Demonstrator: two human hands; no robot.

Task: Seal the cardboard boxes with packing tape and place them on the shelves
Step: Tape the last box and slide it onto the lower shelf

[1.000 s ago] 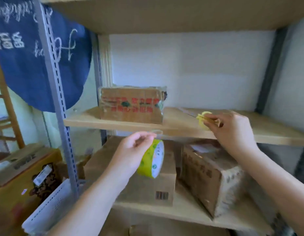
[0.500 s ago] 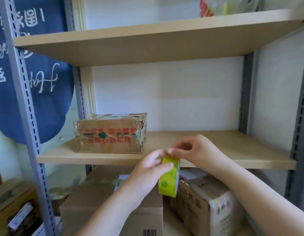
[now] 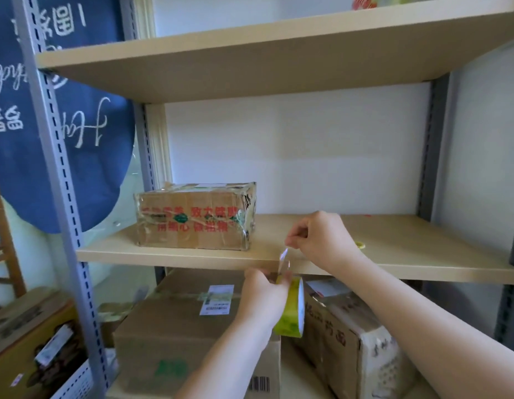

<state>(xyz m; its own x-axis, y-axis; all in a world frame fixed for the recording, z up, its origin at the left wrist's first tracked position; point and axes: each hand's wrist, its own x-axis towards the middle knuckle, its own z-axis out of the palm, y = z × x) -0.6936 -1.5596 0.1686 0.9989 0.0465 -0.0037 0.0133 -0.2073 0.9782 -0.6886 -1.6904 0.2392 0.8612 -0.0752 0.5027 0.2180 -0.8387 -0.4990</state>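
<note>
Nearest to us, our left hand (image 3: 264,298) grips the roll of packing tape (image 3: 291,309), a yellow-green roll with a white side, fingers curled round its upper edge. The roll is held upright in the air, in front of the boxes on the lower shelf. From its top a short strip of clear tape (image 3: 283,259) rises, and our right hand (image 3: 322,240) pinches the free end between thumb and fingertips, the other fingers curled in (the strip looks thin and a little twisted).

Behind the roll, on the lower shelf, a large cardboard box (image 3: 192,335) lies with a white label and a barcode on it, and tape already runs across its top. Just beside it to the right stands a smaller box (image 3: 350,341) with dark print, tilted toward the roll.

Further back, the middle shelf (image 3: 408,254) carries one taped box (image 3: 195,216) with red characters, at its left part. A small yellow thing (image 3: 360,245) lies on this shelf just behind our right wrist; we cannot tell what it is.

At the left the grey metal post (image 3: 60,182) of the rack rises, and behind it hangs a dark blue cloth (image 3: 86,139) with white writing. Above all is the upper shelf (image 3: 279,59).
</note>
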